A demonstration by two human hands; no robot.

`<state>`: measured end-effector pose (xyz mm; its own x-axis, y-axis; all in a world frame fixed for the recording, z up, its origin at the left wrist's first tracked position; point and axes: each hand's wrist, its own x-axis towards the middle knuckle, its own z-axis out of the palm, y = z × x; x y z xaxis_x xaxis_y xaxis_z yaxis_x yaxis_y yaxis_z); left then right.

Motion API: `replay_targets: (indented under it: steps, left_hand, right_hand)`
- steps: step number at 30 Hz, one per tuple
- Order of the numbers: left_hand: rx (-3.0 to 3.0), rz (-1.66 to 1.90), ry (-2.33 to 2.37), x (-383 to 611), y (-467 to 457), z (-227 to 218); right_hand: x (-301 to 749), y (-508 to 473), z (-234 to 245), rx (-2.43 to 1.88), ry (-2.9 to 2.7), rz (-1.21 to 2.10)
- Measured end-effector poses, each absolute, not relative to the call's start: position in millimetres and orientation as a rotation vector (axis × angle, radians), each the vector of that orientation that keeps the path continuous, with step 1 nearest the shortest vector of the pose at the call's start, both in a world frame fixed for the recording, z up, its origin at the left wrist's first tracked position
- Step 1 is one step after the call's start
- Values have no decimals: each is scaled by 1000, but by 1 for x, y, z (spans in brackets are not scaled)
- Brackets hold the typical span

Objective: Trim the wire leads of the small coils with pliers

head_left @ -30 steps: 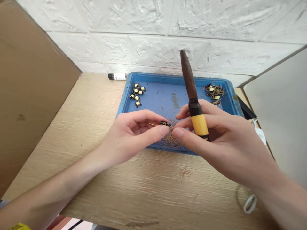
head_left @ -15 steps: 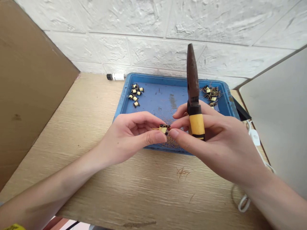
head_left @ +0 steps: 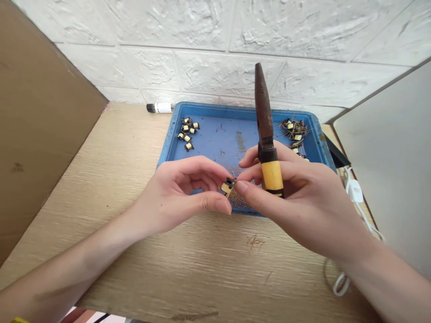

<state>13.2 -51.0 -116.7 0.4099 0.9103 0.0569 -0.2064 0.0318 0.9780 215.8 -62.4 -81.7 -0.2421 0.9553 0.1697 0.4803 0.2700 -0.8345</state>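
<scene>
Over the front of the blue tray, my right hand pinches a small transformer by its edge between thumb and forefinger. The part has a black body, yellow tape and thin copper wire ends. The same hand also grips pliers, their rusty jaws pointing up and the yellow-and-black handle running down into the palm. My left hand is around the transformer's left side, thumb below and forefinger above. Its thumb stands apart from the part; whether the forefinger touches it is hard to see.
Small transformers lie in the tray's left corner. Others with long wires are heaped at its right. Wire clippings cover its front, and more clippings are on the table. Behind stands a white brick wall; a white cable runs at right.
The transformer has turned between my fingers, now showing its black end opening. My left thumb has come away from it and dropped slightly. The pliers lean a little more left.
</scene>
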Motion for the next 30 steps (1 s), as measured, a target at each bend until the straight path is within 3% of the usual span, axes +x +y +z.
replay_targets:
  steps: [23,30]
  left_hand:
    - [1140,939,711,10,-49,-123]
    - [1112,966,775,12,-49,-121]
  right_hand:
    - [221,-62,-82,-1251,-1926,658]
    - [223,-63,-76,-1271,-1922,873]
